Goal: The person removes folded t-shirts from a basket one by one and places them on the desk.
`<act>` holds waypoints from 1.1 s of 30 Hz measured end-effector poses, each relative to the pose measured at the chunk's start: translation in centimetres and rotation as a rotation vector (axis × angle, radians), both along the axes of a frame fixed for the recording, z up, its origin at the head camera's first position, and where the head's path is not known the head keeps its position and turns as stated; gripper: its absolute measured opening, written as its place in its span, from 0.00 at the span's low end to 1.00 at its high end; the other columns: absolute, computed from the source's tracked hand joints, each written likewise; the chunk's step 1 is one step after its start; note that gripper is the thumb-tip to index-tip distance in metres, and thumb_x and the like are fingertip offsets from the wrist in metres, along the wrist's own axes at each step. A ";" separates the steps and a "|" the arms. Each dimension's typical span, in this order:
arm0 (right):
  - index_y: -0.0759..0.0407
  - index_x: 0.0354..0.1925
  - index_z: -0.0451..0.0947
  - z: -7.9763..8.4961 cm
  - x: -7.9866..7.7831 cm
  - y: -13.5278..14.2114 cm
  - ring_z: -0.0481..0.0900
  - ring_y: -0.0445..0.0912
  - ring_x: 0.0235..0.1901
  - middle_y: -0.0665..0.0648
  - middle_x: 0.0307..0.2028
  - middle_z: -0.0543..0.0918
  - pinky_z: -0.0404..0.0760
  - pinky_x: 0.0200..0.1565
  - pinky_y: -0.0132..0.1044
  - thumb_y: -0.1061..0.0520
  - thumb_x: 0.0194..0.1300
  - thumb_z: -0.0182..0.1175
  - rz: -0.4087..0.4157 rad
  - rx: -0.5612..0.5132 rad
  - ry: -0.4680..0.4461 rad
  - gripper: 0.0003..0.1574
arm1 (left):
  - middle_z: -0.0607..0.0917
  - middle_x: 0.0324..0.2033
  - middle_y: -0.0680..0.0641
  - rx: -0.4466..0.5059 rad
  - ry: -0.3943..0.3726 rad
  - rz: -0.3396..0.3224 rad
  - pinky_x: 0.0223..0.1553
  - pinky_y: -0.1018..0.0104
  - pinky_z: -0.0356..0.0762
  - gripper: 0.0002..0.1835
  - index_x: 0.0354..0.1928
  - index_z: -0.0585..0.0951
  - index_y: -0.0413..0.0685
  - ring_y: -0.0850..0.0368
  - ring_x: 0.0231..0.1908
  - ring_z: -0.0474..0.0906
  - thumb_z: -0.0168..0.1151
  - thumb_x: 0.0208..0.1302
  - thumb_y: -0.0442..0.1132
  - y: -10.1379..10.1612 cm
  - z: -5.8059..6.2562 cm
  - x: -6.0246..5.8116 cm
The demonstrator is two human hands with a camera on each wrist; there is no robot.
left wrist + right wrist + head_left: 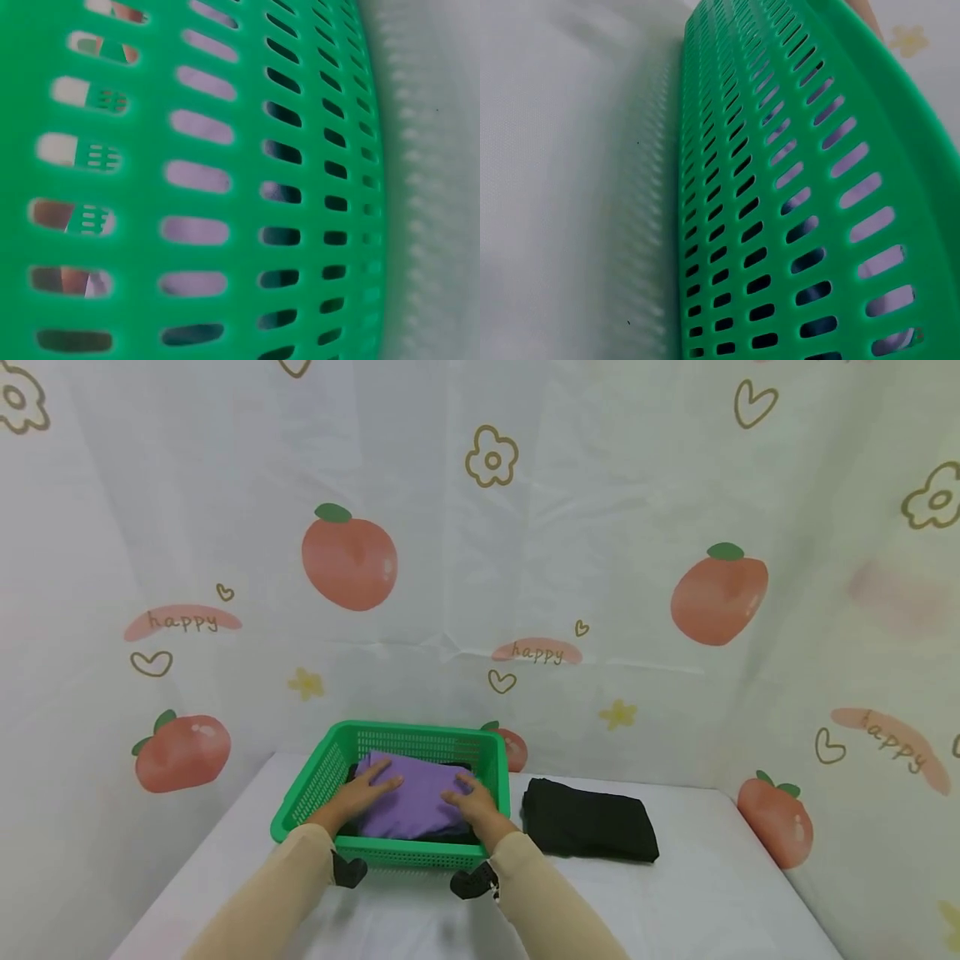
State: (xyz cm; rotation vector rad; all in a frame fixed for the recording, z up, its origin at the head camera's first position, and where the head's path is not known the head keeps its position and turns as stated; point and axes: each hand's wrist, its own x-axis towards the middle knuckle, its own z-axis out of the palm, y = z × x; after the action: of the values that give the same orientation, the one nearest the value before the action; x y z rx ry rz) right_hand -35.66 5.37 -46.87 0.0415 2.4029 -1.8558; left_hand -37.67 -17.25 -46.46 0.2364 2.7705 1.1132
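Note:
A folded purple cloth (420,797) lies in a green slotted plastic basket (416,846), on top of black cloth (452,836) that shows around its edges. My left hand (362,795) reaches over the near rim and rests on the cloth's left side, fingers spread. On the right side, my right hand (477,807) touches the same cloth with its fingers apart. Both wrist views are filled by the basket's near wall (247,214), with purple and dark fabric showing through the slots; the hands' grip is hidden there.
A folded black cloth (588,821) lies on the white table (712,877) just right of the basket. Behind stands a white curtain (450,543) printed with peaches, hearts and flowers. Dark wrist cameras (348,870) hang in front of the basket's near wall.

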 end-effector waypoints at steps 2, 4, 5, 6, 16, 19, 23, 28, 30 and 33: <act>0.67 0.69 0.66 -0.1 -0.1 -0.1 0.56 0.70 0.70 0.76 0.70 0.59 0.67 0.64 0.59 0.60 0.67 0.63 0.010 0.016 0.008 0.35 | 0.55 0.73 0.30 0.009 0.000 -0.023 0.65 0.29 0.55 0.41 0.77 0.53 0.44 0.24 0.69 0.53 0.49 0.72 0.60 0.0 -0.1 -0.1; 0.67 0.69 0.66 -0.2 -0.1 -0.3 0.55 0.70 0.70 0.76 0.70 0.59 0.67 0.64 0.58 0.61 0.67 0.63 0.015 0.022 0.005 0.35 | 0.55 0.73 0.29 0.017 -0.001 -0.049 0.65 0.29 0.56 0.41 0.77 0.53 0.43 0.24 0.69 0.54 0.50 0.72 0.59 0.1 -0.2 -0.1; 0.67 0.69 0.66 -0.3 -0.1 -0.3 0.55 0.70 0.70 0.76 0.70 0.59 0.67 0.64 0.57 0.62 0.66 0.63 0.014 0.026 0.002 0.36 | 0.55 0.73 0.29 0.022 -0.003 -0.057 0.64 0.29 0.56 0.41 0.77 0.53 0.43 0.24 0.69 0.53 0.51 0.72 0.58 0.1 -0.3 -0.1; 0.66 0.69 0.66 -0.3 0.0 -0.3 0.56 0.69 0.70 0.76 0.70 0.60 0.67 0.64 0.57 0.62 0.66 0.64 0.012 0.029 -0.003 0.36 | 0.56 0.73 0.29 0.027 -0.004 -0.058 0.65 0.30 0.56 0.41 0.77 0.53 0.43 0.24 0.69 0.54 0.52 0.71 0.58 0.1 -0.4 0.0; 0.61 0.71 0.64 0.1 0.0 -0.3 0.70 0.61 0.58 0.76 0.70 0.58 0.77 0.54 0.47 0.65 0.61 0.67 0.049 0.079 -0.056 0.43 | 0.59 0.72 0.29 0.064 -0.001 -0.121 0.64 0.30 0.57 0.41 0.75 0.59 0.41 0.25 0.69 0.54 0.60 0.67 0.55 -0.2 -0.7 -0.2; 0.59 0.72 0.63 0.2 0.1 -0.2 0.72 0.58 0.54 0.76 0.71 0.57 0.78 0.48 0.43 0.66 0.59 0.68 0.070 0.064 -0.076 0.45 | 0.60 0.70 0.27 0.052 -0.004 -0.127 0.63 0.29 0.59 0.42 0.74 0.60 0.41 0.23 0.68 0.55 0.63 0.66 0.53 -0.1 -0.6 -0.1; 0.59 0.73 0.63 0.3 0.1 -0.2 0.73 0.57 0.53 0.76 0.71 0.56 0.79 0.46 0.42 0.66 0.58 0.68 0.077 0.055 -0.086 0.46 | 0.63 0.69 0.25 0.025 0.006 -0.119 0.61 0.29 0.60 0.41 0.73 0.62 0.42 0.22 0.67 0.57 0.66 0.64 0.50 -0.2 -0.5 0.1; 0.58 0.72 0.63 0.2 0.0 -0.2 0.75 0.55 0.49 0.75 0.71 0.57 0.80 0.46 0.43 0.64 0.58 0.69 0.074 0.055 -0.101 0.47 | 0.63 0.68 0.26 0.003 0.014 -0.107 0.61 0.29 0.60 0.40 0.73 0.63 0.44 0.22 0.66 0.57 0.68 0.63 0.45 -0.4 -0.6 0.0; 0.58 0.73 0.62 0.1 0.0 -0.3 0.76 0.54 0.48 0.75 0.71 0.58 0.80 0.46 0.43 0.64 0.57 0.69 0.078 0.050 -0.107 0.48 | 0.63 0.69 0.27 -0.002 0.011 -0.101 0.62 0.29 0.60 0.40 0.73 0.63 0.44 0.22 0.67 0.57 0.68 0.63 0.43 -0.4 -0.6 0.0; 0.57 0.73 0.61 0.0 0.0 -0.3 0.75 0.54 0.48 0.75 0.70 0.59 0.79 0.46 0.44 0.64 0.56 0.70 0.083 0.042 -0.115 0.50 | 0.63 0.69 0.27 -0.009 0.003 -0.098 0.62 0.30 0.61 0.39 0.73 0.63 0.44 0.23 0.67 0.57 0.68 0.63 0.41 -0.3 -0.5 0.2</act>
State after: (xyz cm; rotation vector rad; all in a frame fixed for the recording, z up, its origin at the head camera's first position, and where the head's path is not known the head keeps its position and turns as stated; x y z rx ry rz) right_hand -35.65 5.09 -46.85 0.0495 2.3296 -1.7184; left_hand -37.48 -17.56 -46.93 0.3688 2.7334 1.0781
